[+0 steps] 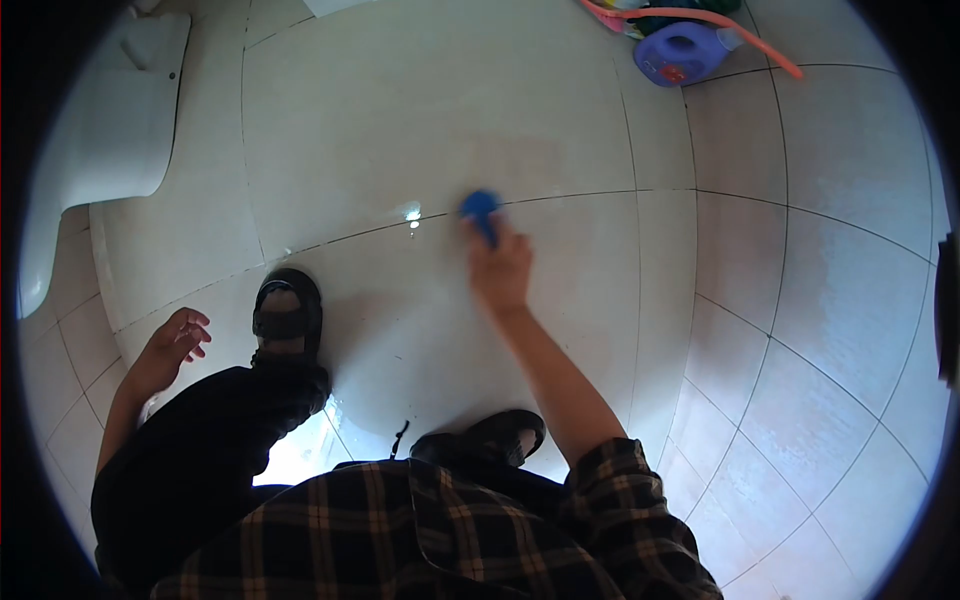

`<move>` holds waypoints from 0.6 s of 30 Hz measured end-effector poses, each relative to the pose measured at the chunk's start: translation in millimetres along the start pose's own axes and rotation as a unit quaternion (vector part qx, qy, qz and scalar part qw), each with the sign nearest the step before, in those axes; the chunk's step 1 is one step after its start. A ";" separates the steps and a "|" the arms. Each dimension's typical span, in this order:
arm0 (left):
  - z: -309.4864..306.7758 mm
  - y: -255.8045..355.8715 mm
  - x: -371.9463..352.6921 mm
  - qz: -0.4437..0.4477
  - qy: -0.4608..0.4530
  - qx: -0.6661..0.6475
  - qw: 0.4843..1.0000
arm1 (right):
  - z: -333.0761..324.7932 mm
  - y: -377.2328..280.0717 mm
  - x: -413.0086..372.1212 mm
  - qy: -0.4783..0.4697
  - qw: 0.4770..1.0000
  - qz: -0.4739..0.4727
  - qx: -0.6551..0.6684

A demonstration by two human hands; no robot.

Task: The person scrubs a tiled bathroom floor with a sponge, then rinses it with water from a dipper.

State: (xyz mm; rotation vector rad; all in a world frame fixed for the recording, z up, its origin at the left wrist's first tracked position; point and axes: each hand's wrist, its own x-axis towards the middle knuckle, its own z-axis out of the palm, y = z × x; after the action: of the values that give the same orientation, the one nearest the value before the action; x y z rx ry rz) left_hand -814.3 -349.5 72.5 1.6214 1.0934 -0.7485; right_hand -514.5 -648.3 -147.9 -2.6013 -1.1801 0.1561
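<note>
My right hand (502, 268) is stretched out over the tiled floor (380, 120), its fingers closed around a blue scrubbing brush (481, 205). The rounded blue end is down at the floor, close to a dark tile joint; motion blurs both hand and brush, and the bristles are hidden. Over to the left, my left hand (178, 345) hangs beside my left knee with its fingers loosely bent and apart, holding nothing. A black sandal (287, 305) on my left foot is nearest to it.
A white toilet (125, 110) stands at the upper left. In the upper right corner lie a purple detergent bottle (684, 54) and a long orange-red strip (730, 20) across it. A tiled wall (830, 270) rises on the right. Shiny wet spots (413, 215) show on the floor.
</note>
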 end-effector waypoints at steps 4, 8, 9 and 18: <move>0.4 5.3 -0.4 0.013 0.003 0.018 1.000 | -12.1 52.6 8.5 0.000 0.995 -0.081 -0.055; 2.4 3.7 -2.4 0.002 -0.001 -0.008 1.000 | -43.2 91.2 28.0 0.097 0.958 0.271 -0.005; 1.6 5.2 -1.6 0.001 0.002 -0.013 1.000 | -39.7 76.9 33.0 0.094 0.939 0.331 0.033; 0.6 6.2 -1.4 0.051 -0.005 0.002 0.999 | 3.5 19.8 5.9 -0.012 0.999 -0.039 0.005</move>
State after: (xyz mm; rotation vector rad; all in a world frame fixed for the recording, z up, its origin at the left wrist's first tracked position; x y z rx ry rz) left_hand -809.1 -351.0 76.0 1.6625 0.9952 -0.6916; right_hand -497.1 -655.6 -156.9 -2.5462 -1.2836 0.1778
